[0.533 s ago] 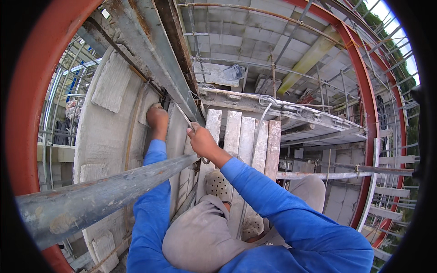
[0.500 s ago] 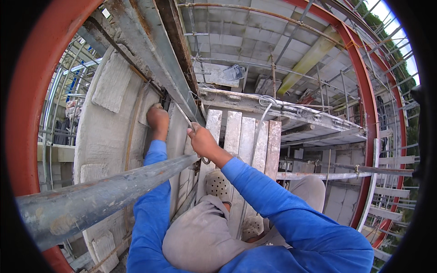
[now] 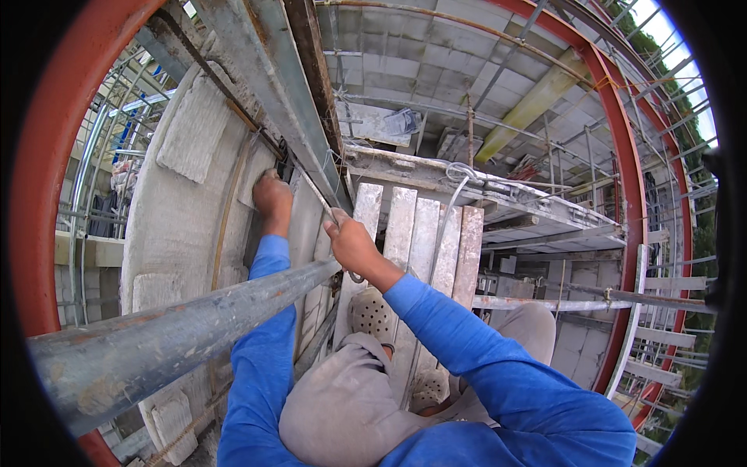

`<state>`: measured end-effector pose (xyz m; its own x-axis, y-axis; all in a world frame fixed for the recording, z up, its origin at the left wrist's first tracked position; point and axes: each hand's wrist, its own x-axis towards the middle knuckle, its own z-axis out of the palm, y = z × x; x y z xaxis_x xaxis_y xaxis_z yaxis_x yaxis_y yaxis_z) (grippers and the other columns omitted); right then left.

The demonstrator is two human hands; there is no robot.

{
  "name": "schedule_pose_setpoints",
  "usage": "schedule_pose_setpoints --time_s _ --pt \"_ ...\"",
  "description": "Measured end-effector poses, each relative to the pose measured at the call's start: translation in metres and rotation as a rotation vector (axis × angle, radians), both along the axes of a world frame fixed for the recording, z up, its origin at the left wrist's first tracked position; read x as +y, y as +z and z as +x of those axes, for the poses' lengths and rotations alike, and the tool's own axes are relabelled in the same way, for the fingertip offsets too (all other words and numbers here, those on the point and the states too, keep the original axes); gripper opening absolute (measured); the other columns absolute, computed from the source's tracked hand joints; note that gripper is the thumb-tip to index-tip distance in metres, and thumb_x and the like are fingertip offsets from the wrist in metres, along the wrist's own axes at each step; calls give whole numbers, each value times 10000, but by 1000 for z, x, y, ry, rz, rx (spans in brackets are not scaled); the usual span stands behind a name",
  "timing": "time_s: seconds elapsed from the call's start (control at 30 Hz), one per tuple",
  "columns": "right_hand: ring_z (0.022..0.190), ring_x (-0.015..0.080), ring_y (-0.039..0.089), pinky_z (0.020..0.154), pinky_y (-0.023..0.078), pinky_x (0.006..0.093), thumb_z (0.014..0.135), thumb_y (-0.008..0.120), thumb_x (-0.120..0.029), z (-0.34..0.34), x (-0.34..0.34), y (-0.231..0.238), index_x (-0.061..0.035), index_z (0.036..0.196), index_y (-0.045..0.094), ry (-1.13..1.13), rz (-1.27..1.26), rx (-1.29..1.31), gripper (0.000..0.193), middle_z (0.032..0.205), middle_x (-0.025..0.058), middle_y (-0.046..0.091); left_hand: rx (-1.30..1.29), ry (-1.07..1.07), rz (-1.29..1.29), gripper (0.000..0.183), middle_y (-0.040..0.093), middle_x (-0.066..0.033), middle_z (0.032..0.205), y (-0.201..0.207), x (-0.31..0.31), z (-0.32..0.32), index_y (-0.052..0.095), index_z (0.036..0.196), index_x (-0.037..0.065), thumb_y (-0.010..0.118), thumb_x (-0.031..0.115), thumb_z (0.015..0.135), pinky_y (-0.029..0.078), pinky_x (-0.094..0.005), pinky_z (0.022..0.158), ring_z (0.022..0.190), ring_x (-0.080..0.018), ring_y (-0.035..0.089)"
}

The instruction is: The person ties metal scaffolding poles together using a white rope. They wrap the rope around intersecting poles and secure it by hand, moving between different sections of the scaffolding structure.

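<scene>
My right hand [image 3: 354, 245] is closed around a thin metal rod [image 3: 315, 189], which slants up and left toward the gap beside a steel beam [image 3: 299, 101]. A bent end of the rod shows just below my fist. Farther left, my left hand [image 3: 272, 198] is closed against the rough concrete panel [image 3: 175, 210], near the lower end of a rusty bar [image 3: 233, 105]. Its fingertips are hidden, so whatever they hold cannot be made out. The rod's far tip is also lost in the gap between panel and beam.
A thick grey pipe [image 3: 194, 331] crosses over my left forearm. Pale planks [image 3: 424, 241] lie under my feet in clogs [image 3: 372, 315]. Ahead is a concrete-splashed ledge [image 3: 537, 194] with a looped grey cable [image 3: 447, 226]. Red steel frames [image 3: 622, 163] and scaffold tubes surround the spot.
My right hand has shifted very slightly to the right with the rod still in it. The left hand keeps nearly the same place at the panel; the view has tilted a little.
</scene>
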<state>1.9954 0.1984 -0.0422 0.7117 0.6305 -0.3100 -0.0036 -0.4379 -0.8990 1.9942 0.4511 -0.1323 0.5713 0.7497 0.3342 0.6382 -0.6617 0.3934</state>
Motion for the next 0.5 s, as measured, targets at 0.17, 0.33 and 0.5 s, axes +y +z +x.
schedule_pose_setpoints --time_s 0.17,0.33,0.5 --pt "945 506 718 857 565 523 1104 521 -293 -6 -1 -12 58 1491 489 -28 -33 -214 524 1005 360 718 34 25 -112 279 765 -267 998 15 -14 7 789 1108 31 596 99 919 579 -487 879 977 -434 745" --pt "1049 537 688 933 539 536 1100 526 -291 -4 2 -3 58 1462 518 1 -88 -167 503 1053 382 707 -15 32 -135 283 764 -272 993 17 -16 4 787 1123 42 604 85 912 580 -484 881 977 -433 746" --pt "537 285 671 543 543 430 1095 551 -250 3 -11 6 91 1441 516 -5 19 63 487 724 184 661 47 93 -137 291 769 -262 987 14 -17 2 788 1122 49 603 79 900 583 -485 881 970 -423 752"
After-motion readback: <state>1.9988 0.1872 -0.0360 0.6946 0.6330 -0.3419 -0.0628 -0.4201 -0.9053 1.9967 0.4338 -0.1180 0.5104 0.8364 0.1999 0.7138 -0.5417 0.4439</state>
